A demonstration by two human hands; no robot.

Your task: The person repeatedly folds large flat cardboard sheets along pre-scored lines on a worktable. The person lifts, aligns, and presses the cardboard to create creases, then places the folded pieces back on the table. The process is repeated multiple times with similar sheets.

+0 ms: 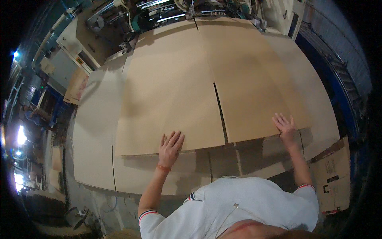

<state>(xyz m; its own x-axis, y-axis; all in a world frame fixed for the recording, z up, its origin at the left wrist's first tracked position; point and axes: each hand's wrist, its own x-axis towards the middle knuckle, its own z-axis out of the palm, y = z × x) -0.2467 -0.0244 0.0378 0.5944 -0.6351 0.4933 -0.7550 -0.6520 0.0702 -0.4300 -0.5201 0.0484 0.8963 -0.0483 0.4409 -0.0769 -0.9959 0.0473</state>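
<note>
A large tan cardboard sheet lies in front of me, its far edge reaching the machine. A dark slot cuts into it from the near edge, and a shorter one shows at the far edge. My left hand rests on the near edge left of the slot, fingers stretched out on top. Near the right corner, my right hand lies on the same edge with its fingers spread. Both thumbs are partly hidden. Beneath the sheet are wider, paler cardboard sheets, which also have slots.
Across the far side stands a machine with rollers, flanked by pale housings. A printed cardboard box is at the right near my elbow. Blue metal framing runs along the right. A pedestal-like metal part stands at lower left.
</note>
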